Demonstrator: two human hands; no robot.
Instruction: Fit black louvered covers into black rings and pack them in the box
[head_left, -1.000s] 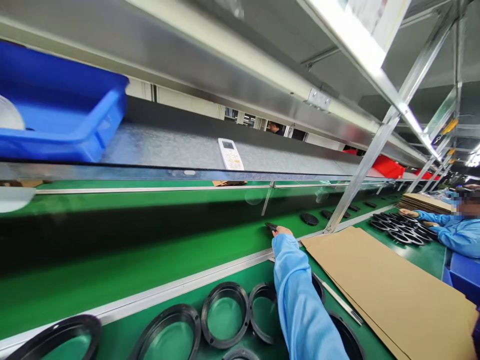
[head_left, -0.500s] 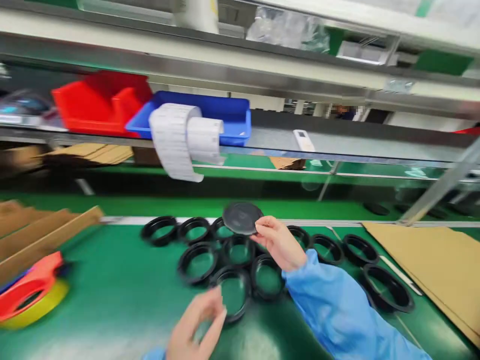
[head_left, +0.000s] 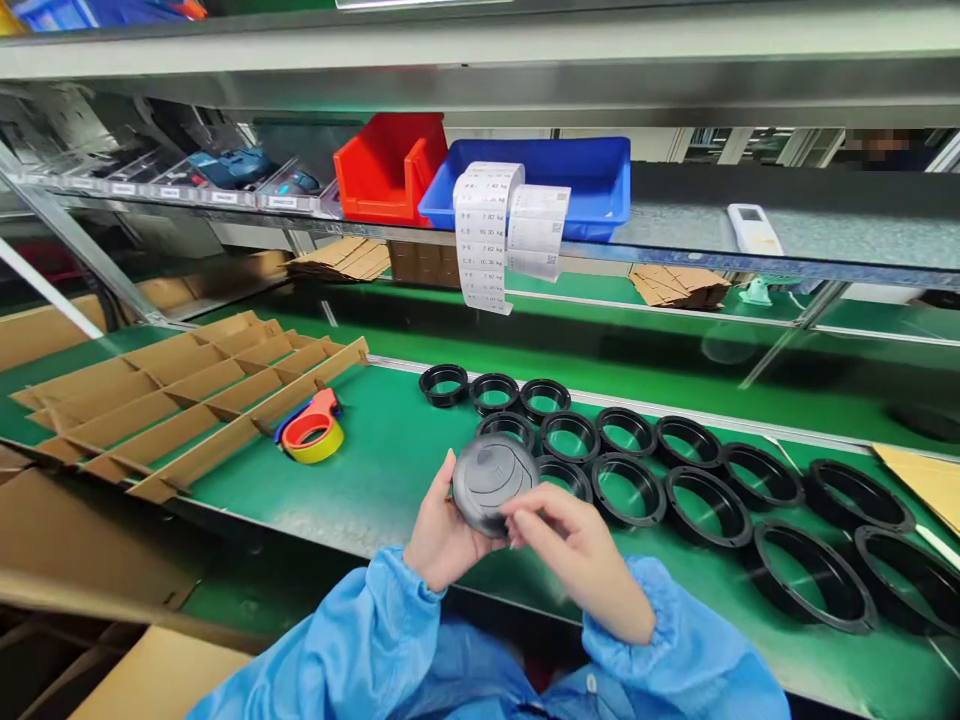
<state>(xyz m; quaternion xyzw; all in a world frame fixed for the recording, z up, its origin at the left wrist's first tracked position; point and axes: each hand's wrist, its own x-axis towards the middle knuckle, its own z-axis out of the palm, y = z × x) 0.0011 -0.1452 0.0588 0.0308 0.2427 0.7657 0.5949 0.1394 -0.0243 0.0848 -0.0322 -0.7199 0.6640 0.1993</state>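
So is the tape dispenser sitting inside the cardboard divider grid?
No, the tape dispenser lies on the green table beside the cardboard divider grid, outside its cells.

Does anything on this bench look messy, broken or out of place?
Nothing looks broken or spilled. The one untidy thing: label strips dangle loose over the shelf edge from the blue bin.

You have bare green surface (head_left: 390,470) between the tape roll (head_left: 313,432) and the rings (head_left: 628,490); your hands can pass there. Rings crowd everything to the right, the cardboard grid (head_left: 187,395) blocks the left, and the label strips (head_left: 487,240) hang low from the shelf (head_left: 675,255)
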